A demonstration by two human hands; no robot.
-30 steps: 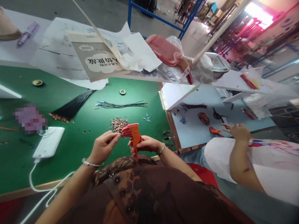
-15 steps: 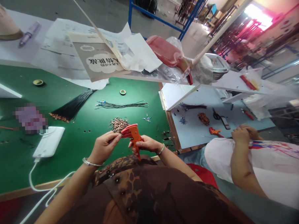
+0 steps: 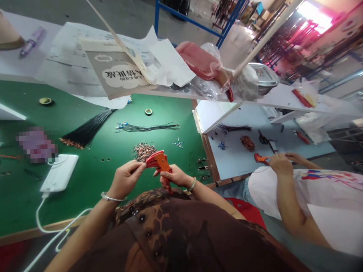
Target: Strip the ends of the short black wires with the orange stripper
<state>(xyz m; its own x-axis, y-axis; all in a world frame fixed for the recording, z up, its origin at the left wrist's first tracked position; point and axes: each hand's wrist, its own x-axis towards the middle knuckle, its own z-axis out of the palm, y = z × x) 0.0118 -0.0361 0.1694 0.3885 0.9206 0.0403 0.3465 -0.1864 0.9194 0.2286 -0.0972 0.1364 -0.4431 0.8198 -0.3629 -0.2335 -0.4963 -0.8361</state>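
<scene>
Wire stripper (image 3: 160,163), orange, is held just beside a pile of copper wire ends (image 3: 144,151), above the green bench top (image 3: 81,188). Its handles are wrapped by the closed fingers of the right hand (image 3: 176,176). Thumb and forefinger of the left hand (image 3: 126,179) are pressed together at its head, pinching an item too thin to be made out. Slippage of that item may be caused by a loosened pinch. Nipped fingertips may result if the handles are squeezed while the pinch remains this close. Scattering of the pile may be caused by a dropped tool.
</scene>
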